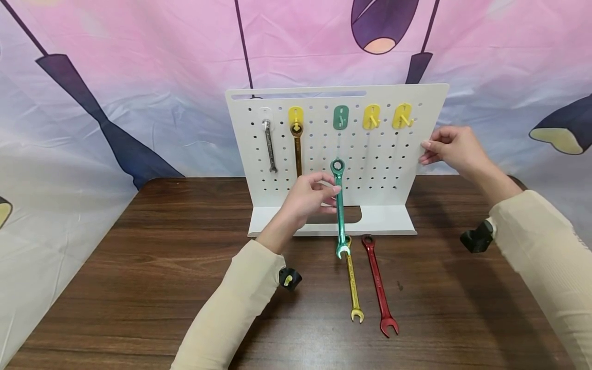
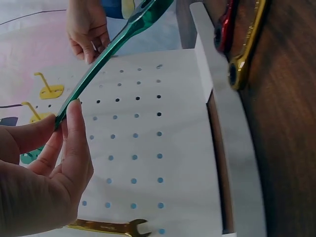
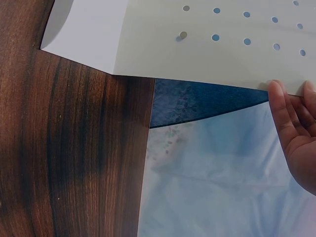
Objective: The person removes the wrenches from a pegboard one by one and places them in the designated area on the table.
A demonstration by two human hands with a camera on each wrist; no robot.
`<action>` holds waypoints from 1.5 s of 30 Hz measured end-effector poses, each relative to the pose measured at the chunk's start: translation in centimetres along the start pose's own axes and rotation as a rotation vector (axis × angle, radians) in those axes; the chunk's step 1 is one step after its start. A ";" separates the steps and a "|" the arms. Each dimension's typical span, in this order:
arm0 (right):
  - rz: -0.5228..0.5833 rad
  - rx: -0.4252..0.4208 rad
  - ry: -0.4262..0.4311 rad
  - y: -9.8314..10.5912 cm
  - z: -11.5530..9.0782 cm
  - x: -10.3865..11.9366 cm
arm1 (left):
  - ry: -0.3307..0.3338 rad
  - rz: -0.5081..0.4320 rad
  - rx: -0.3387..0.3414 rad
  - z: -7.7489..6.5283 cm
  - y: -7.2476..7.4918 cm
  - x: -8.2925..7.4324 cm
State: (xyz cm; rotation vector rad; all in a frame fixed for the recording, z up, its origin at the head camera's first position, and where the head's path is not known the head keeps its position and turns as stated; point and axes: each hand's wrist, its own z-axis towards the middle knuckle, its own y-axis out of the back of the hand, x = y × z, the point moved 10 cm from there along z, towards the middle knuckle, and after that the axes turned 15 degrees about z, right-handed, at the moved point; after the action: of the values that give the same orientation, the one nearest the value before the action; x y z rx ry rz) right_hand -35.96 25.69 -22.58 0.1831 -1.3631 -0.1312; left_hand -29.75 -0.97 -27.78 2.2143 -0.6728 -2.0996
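My left hand pinches a green combination wrench between thumb and fingers. The wrench stands nearly upright in front of the white pegboard, ring end up, open end down. Straight above it on the board is a green hook. At the board's right edge, my right hand holds on with thumb and fingertips; the right wrist view shows the fingers right at that edge. A yellow wrench and a red wrench lie on the table, the green wrench's lower end overlapping the yellow one's top.
A small silver wrench hangs from a white hook and a bronze-coloured wrench from a yellow hook. Two yellow hooks at the right carry nothing. The board's base rests on the dark wooden table, before a patterned cloth.
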 end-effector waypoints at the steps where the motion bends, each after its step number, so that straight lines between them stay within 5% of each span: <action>1: -0.001 -0.001 0.001 0.0 0.0 0.0 | 0.008 -0.002 -0.001 0.0 0.0 0.2; 13: 0.005 -0.002 0.003 0.0 0.0 0.0 | 0.076 -0.012 0.003 -0.5 -0.4 3.3; 45: -0.017 -0.006 0.005 0.0 0.0 0.1 | 0.148 -0.048 0.048 -2.6 -1.4 7.8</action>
State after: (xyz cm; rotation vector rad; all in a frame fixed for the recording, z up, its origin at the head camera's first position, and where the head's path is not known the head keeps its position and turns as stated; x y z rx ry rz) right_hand -35.96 25.63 -22.50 0.1898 -1.3561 -0.1495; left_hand -26.82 -2.86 -35.32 2.4054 -0.6731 -1.9353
